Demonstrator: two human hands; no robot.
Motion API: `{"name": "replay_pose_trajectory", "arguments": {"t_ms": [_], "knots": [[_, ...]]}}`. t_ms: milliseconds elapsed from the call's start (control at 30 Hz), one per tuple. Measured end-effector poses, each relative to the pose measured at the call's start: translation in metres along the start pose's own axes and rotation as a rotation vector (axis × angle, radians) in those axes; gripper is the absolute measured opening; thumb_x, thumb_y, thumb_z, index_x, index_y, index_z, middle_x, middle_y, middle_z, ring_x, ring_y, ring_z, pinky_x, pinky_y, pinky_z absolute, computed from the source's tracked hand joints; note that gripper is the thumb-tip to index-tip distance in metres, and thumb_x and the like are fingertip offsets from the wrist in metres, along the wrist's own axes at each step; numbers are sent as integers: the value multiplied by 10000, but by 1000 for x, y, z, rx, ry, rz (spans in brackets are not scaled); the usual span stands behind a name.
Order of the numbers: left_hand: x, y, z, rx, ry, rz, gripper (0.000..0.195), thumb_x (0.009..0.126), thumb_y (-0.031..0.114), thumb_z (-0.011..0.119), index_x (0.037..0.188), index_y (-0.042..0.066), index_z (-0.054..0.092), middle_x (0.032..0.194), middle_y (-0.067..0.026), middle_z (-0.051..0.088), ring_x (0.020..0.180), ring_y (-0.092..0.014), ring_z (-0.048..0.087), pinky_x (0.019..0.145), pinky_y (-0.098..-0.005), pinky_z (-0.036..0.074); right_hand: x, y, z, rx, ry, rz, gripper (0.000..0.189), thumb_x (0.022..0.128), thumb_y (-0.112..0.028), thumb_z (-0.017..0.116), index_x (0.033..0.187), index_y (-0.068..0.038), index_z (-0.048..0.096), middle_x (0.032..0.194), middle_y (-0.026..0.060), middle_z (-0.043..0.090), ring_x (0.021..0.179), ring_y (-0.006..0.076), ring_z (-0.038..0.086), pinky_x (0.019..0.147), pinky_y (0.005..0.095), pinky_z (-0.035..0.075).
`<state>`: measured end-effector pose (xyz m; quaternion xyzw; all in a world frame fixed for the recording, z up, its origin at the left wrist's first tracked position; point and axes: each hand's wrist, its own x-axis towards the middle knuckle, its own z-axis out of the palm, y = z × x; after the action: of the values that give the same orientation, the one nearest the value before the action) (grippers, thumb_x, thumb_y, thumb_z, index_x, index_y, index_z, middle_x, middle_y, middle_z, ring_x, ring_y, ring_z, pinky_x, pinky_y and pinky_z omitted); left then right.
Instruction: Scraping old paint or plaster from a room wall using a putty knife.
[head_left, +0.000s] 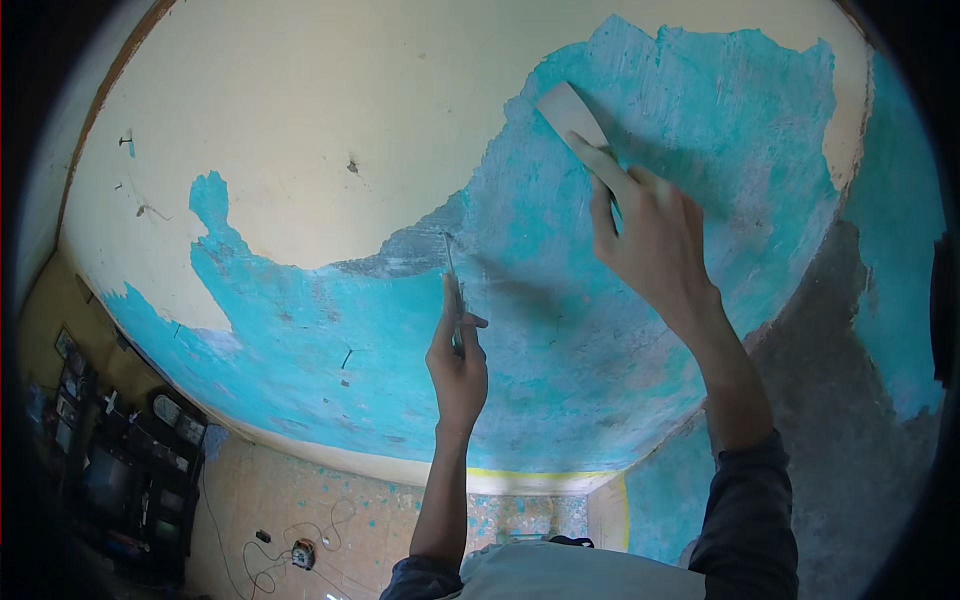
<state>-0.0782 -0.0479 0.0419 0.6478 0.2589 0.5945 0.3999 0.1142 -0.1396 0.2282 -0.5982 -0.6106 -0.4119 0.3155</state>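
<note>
My right hand (652, 232) grips a putty knife (574, 116) with a broad pale blade, its edge at the border between cream paint and the turquoise layer on the wall (390, 330). Lower and to the left, my left hand (459, 375) is closed around a slim tool with a thin metal shaft (450, 251); its exact kind cannot be told. That tool's tip lies over a greyish patch just below the cream paint (322, 150). Both arms are raised in front of the wall and cast shadows on it.
Nails (125, 141) stick out of the wall at the left. A dark shelf unit (135, 487) with a television and other items stands at lower left. On the floor (240, 480) lie turquoise paint flakes, loose cables and a small round device (303, 555). Bare grey plaster (817, 352) shows at right.
</note>
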Motion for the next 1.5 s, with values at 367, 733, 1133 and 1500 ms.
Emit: {"name": "replay_pose_trajectory", "arguments": {"t_ms": [367, 733, 1133, 1500], "knots": [[0, 6, 3, 1, -18, -48, 609, 1082, -34, 447, 1666, 115, 364, 1386, -207, 683, 789, -80, 572, 586, -242, 453, 13, -6, 4, 37, 15, 15, 528, 939, -80, 659, 1457, -184, 652, 715, 164, 650, 599, 340, 680, 554, 451, 549], [0, 3, 1, 43, -19, -27, 587, 1093, -15, 459, 1662, 82, 355, 1429, -214, 649, 856, -91, 591, 620, -262, 481, 12, -10, 12, 30, 7, 46, 501, 973, -68, 640, 1461, -181, 647, 753, 177, 665, 642, 355, 679, 581, 451, 547], [1, -4, 5, 19, 17, 24, 577, 1098, -7, 464, 1659, 81, 365, 1378, -192, 678, 888, -95, 608, 627, -255, 476, 0, -31, 30, 107, 83, 117, 486, 984, 0, 609, 1445, -143, 665, 890, 205, 696, 774, 375, 717, 657, 457, 566], [0, 2, -1, 18, -7, -18, 570, 1094, -14, 469, 1650, 76, 382, 1481, -191, 637, 908, -116, 618, 707, -281, 515, 2, -30, 37, 132, 99, 71, 545, 937, -37, 663, 1472, -133, 631, 844, 197, 680, 678, 364, 717, 589, 452, 584]]}}
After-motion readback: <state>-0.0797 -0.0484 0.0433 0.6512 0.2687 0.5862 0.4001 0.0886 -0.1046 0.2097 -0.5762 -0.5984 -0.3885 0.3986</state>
